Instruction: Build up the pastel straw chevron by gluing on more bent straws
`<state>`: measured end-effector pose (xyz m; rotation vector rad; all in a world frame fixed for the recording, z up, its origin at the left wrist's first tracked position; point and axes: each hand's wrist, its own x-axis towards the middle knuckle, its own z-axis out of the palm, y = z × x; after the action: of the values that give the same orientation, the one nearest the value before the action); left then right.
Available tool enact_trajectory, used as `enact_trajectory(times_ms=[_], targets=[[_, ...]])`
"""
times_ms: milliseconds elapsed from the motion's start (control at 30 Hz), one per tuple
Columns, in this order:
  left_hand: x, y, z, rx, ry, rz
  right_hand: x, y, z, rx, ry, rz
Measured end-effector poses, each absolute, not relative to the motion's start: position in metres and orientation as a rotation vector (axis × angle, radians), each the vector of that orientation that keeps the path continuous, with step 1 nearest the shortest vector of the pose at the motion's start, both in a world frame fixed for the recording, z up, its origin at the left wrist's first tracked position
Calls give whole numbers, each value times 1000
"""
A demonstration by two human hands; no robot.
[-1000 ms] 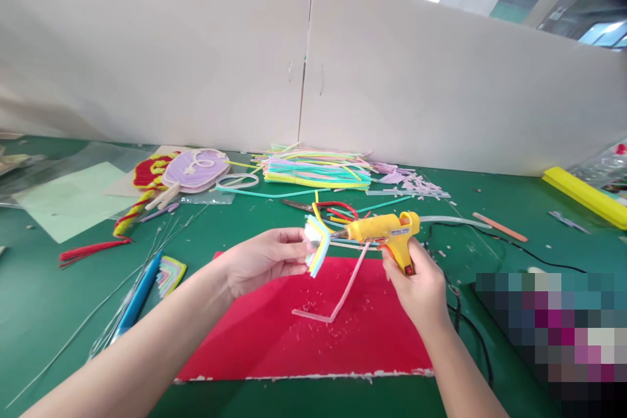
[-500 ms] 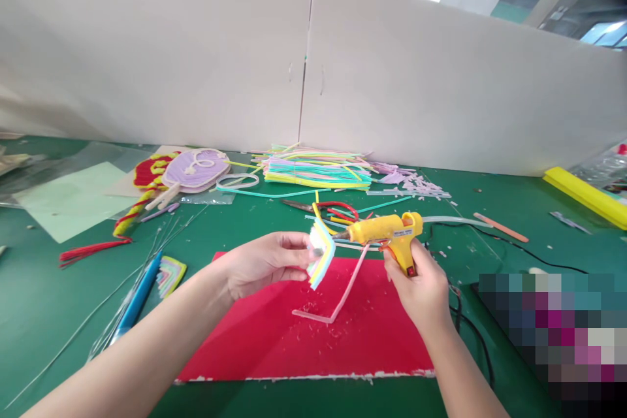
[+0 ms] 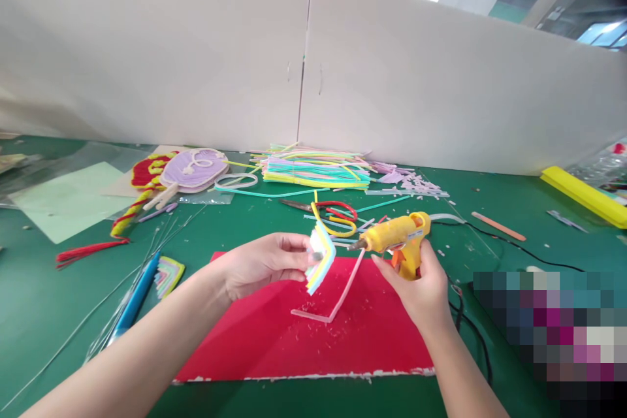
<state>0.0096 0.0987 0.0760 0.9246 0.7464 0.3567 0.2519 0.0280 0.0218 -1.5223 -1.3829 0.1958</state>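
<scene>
Over the red sheet: glue gun backed off from the strip piece

Above the far edge of the red sheet (image 3: 313, 339), near the middle of the green tabletop (image 3: 53, 300), both hands work in the air.

- Left hand (image 3: 264, 264): thumb and fingertips pinched tight on a bent stack of pastel foam strips (image 3: 319, 258) in white, yellow and blue, with the bend pointing up.
- Right hand (image 3: 421, 287): fingers wrapped closed round the handle of a yellow hot-glue gun (image 3: 396, 235). Its nozzle points left at the stack but stands apart from it.
- Black cord (image 3: 490, 235): runs from the gun towards the right edge.
- Loose pink strip (image 3: 337, 300): lies kinked on the sheet below the gun.
- Pile of pastel strips (image 3: 313, 170): sits by the far edge.

Change over the last half second: the gun has drawn right and tipped nozzle-down, so the gap to the stack is wider. The left hand's pinch and the stack have barely moved.
</scene>
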Motion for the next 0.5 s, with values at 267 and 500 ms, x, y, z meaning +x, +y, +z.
enact_trajectory(times_ms=[267,500], targets=[[9,98,77,1068,642,300,250,26,26,-1524,-1490,160],[8,98,78,1112,621,268,257,27,21,-1497,-1557,82]])
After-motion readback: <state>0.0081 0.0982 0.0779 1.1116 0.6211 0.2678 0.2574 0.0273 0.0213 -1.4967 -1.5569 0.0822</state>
